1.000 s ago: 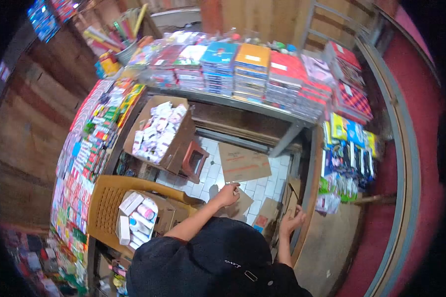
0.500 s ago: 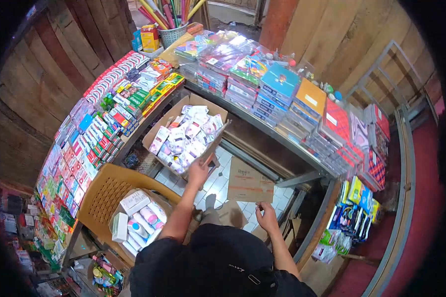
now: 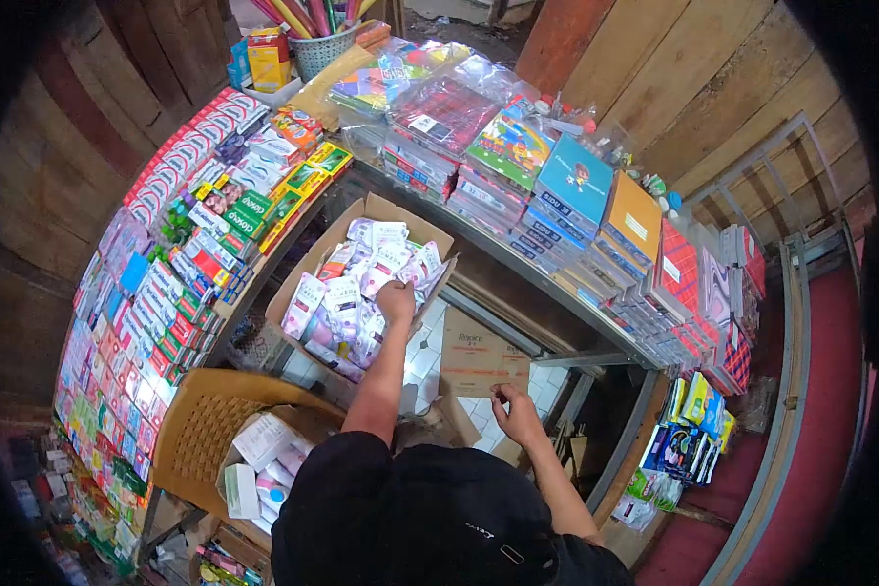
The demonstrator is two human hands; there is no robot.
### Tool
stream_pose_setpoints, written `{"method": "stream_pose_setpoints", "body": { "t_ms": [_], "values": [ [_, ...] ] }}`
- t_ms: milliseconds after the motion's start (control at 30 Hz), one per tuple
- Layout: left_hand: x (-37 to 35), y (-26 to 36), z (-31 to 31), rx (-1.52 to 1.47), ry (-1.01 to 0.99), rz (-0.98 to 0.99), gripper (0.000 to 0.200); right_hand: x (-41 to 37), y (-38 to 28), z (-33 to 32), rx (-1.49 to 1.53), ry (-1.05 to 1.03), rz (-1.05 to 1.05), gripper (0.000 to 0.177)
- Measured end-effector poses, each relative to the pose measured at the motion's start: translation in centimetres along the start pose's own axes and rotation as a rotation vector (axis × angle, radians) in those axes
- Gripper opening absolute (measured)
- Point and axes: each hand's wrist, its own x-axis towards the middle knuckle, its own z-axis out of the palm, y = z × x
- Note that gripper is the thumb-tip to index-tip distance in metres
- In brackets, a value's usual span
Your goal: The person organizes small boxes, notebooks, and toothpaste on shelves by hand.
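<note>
Where the box [image 3: 415, 223] runs lengthwise toward one o'clock, the left hand [image 3: 395, 302], grip unclear, is inside its three-o'clock edge; the right hand [image 3: 518, 414], half-open, outside.

The top edge crops the rolls [image 3: 313, 18] (tips unseen).

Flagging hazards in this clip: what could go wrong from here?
White-and-purple packets are heaped in the open carton, so some might spill if the left hand disturbs them. The loose cardboard sheet on the floor tiles could slide underfoot.
</note>
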Motion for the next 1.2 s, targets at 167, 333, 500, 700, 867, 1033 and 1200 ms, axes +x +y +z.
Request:
{"method": "stream_pose_setpoints", "body": {
  "t_ms": [167,333,500,700,867,1033,1200],
  "values": [
    [-0.3,0.8,0.6,-0.093,0.077,-0.013,0.021,1.2,0.9,-0.3,-0.015,0.015,0.026,0.018],
    [-0.5,3.8,-2.5,-0.064,0.209,0.247,0.018,3.4,1.6,0.8,0.128,0.015,0.027,0.019],
    [0.4,1.9,-4.9,-0.425,-0.143,0.224,0.018,8.1,3.4,2.7,0.375,-0.144,0.207,0.031],
    [-3.8,5.0,-6.6,-0.898,-0.724,-0.203,0.01,12.3,0.5,3.4,1.361,-0.062,0.363,0.049],
    [-4.5,4.4,-5.3,-0.565,-0.688,0.008,0.012,11.9,-0.9,2.3,1.45,0.123,0.334,0.046],
    [-1.6,4.3,-2.0,0.093,-0.075,0.433,0.025,9.7,0.3,0.6,1.441,0.202,0.386,0.047],
    [0.5,3.4,1.5,0.23,-0.301,0.258,0.017,7.7,1.7,-0.1,1.399,0.316,0.426,0.042]
  ]
}}
